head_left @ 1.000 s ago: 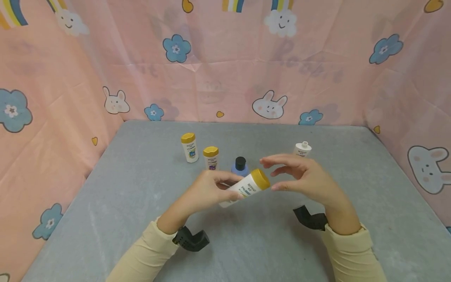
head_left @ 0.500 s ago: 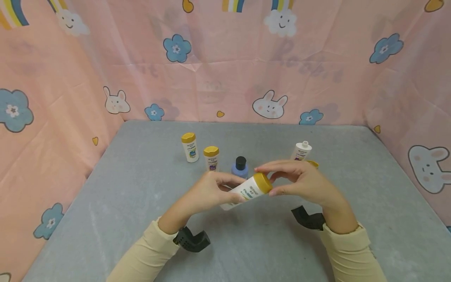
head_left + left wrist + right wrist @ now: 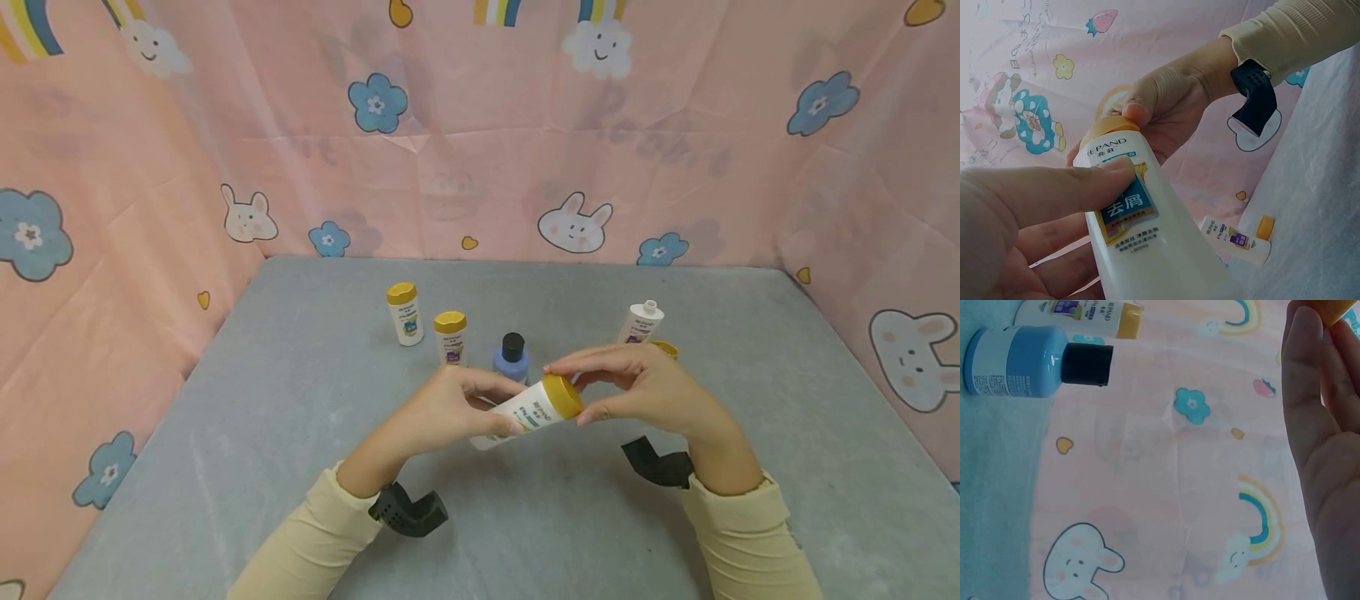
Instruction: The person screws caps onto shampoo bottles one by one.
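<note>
- The blue bottle with the black cap stands upright on the grey surface; its lower part is hidden in the head view.
- The held bottle, white, is on the person's side of the blue bottle, tilted, its yellow cap pointing up and to the right.
- The left hand, also on the person's side of the blue bottle and left of it, grips the held bottle's body, thumb across the label.
- The right hand, to the right of the blue bottle, pinches the yellow cap between thumb and fingers.
- Just left of the blue bottle and slightly behind it stands the nearer white bottle, gold-topped.
- Farther left and farther back from the blue bottle stands the far white bottle, also gold-topped.
- Well to the right of the blue bottle and behind it stands the narrow-necked bottle, with the loose cap near it, partly hidden by the right hand.
- Behind the blue bottle, beyond the surface, hangs the pink curtain.
</note>
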Demonstrator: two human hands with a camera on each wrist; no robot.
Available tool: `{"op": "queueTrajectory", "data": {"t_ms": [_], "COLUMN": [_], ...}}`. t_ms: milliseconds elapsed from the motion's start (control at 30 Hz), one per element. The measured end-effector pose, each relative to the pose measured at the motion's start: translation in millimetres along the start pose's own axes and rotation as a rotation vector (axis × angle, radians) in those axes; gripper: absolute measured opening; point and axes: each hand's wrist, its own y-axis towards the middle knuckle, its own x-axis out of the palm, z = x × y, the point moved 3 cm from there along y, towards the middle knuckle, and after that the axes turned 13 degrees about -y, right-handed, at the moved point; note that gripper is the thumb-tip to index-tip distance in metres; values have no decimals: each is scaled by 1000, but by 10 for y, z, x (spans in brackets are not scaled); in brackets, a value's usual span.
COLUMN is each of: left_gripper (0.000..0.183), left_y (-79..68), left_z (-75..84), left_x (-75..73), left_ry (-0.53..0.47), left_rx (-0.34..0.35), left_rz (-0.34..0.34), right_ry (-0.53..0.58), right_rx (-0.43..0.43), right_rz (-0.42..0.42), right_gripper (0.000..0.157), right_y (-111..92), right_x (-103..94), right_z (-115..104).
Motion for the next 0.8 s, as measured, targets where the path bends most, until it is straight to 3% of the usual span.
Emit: {"op": "queueTrajectory", "data": {"t_ms": [233, 633, 800], "left_gripper": [35, 35, 35], "left_y": [0, -13, -9], "left_z": [-8, 8, 10], "left_x": [11, -2, -4], "left_ry": [-3, 13, 18], "left_rx": [15, 28, 10], "left_rz": [-21, 8, 22], "right_ry": [-37, -74, -94], "right_rx": [26, 40, 101], "right_rz": [21, 60, 76], "right_gripper": [54, 49, 47], "right_y": [-6, 40, 38], "right_x": [-1, 29, 34], "right_z": [-25, -56, -46]}}
